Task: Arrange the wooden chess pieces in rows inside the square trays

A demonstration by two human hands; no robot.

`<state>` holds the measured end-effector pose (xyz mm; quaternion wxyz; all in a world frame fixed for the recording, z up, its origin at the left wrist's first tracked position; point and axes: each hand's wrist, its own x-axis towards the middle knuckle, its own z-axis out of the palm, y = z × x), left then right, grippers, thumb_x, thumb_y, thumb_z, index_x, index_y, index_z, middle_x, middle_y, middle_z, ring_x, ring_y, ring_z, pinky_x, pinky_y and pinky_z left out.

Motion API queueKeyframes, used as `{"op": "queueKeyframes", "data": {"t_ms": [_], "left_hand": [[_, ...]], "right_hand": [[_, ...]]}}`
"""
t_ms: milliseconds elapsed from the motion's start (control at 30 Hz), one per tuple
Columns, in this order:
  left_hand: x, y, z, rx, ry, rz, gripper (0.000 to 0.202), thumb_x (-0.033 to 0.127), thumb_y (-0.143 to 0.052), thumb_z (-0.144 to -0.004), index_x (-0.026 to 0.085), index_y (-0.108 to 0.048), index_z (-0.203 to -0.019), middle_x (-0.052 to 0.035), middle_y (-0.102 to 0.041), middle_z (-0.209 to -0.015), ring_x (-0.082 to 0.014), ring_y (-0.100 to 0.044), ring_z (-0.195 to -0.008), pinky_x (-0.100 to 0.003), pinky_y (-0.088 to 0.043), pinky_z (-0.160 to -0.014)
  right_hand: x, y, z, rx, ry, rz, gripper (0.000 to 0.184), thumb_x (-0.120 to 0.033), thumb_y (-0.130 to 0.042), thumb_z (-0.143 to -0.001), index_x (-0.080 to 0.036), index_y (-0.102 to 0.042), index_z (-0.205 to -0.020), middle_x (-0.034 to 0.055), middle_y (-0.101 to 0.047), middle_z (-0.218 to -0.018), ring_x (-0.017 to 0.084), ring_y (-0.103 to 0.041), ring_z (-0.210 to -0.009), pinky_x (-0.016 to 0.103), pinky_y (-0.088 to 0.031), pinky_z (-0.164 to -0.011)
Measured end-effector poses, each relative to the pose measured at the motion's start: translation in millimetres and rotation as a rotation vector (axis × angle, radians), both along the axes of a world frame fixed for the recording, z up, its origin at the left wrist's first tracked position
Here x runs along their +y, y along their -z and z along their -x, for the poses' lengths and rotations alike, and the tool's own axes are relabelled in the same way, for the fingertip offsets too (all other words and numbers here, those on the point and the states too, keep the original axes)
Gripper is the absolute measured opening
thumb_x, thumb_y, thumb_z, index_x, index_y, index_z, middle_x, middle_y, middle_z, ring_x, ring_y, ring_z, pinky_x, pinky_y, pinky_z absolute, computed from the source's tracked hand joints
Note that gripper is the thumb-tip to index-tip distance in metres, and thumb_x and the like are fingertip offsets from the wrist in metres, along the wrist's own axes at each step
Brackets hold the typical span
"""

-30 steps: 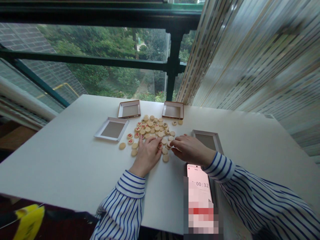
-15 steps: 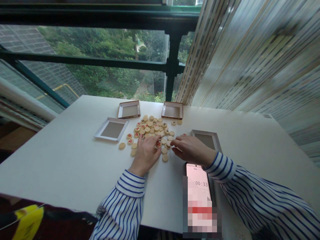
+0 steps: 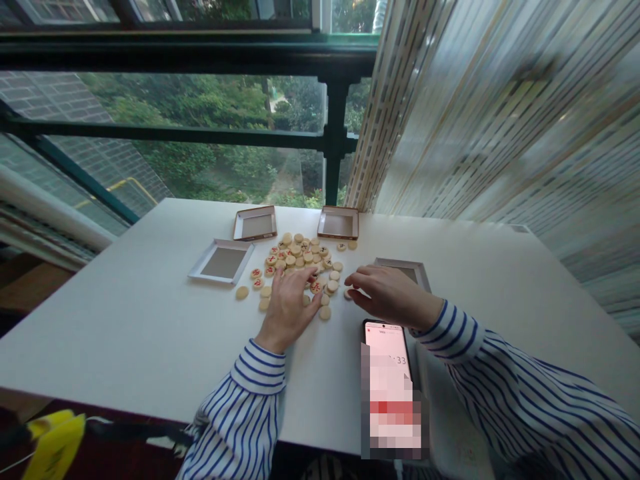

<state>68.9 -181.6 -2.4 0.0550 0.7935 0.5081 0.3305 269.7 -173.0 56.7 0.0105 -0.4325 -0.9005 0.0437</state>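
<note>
White bench (image 3: 210, 353) by a green-framed window (image 3: 336, 140). Round pale pieces (image 3: 296, 251) lie heaped mid-bench, beyond and between the two hands, some stacked, some marked red or black (characters too small to read). A few strays sit apart at the left edge of the heap.

Left hand (image 3: 287, 303): palm down at the near side of the heap, thumb and forefinger well spread, a red-marked piece (image 3: 315, 287) in the gap; no grip seen.

Right hand (image 3: 387, 291): fingers bent and close together, reaching in from the right. A lone piece (image 3: 347, 293) is at the fingertips; cannot tell whether pinched or merely beside them.

Four shallow trays: two behind the heap (image 3: 256, 225) (image 3: 339, 223), one left (image 3: 223, 260), one right (image 3: 413, 272), partly hidden by the right hand. Phone (image 3: 387, 347) face up near the right wrist (lower screen pixelated). Both sleeves (image 3: 260, 367) blue-striped.
</note>
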Motion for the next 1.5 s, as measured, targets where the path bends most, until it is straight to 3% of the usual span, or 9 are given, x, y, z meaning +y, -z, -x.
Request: {"op": "queueKeyframes", "data": {"t_ms": [567, 1500], "left_hand": [[-9, -21.0, -29, -0.056, 0.075, -0.060, 0.040, 0.022, -0.054, -0.076, 0.021, -0.042, -0.114, -0.0018, -0.059, -0.093, -0.0165, -0.054, -0.095, -0.045, -0.020, -0.106], [1, -31.7, -83, -0.096, 0.219, -0.103, 0.040, 0.020, -0.056, -0.074, 0.019, -0.042, -0.112, -0.0020, -0.060, -0.092, -0.0151, -0.055, -0.092, -0.044, -0.021, -0.105]], "right_hand": [[-13, -12.8, -33, 0.117, 0.086, -0.064, 0.021, -0.026, -0.042, -0.085, -0.018, -0.059, -0.094, 0.0049, -0.062, -0.085, 0.013, -0.054, -0.074, 0.024, -0.035, -0.065], [-18, -14.0, -83, 0.387, 0.177, -0.032, 0.018, -0.027, -0.044, -0.083, -0.017, -0.060, -0.085, 0.0029, -0.059, -0.072, 0.011, -0.050, -0.062, 0.023, -0.035, -0.058]]}}
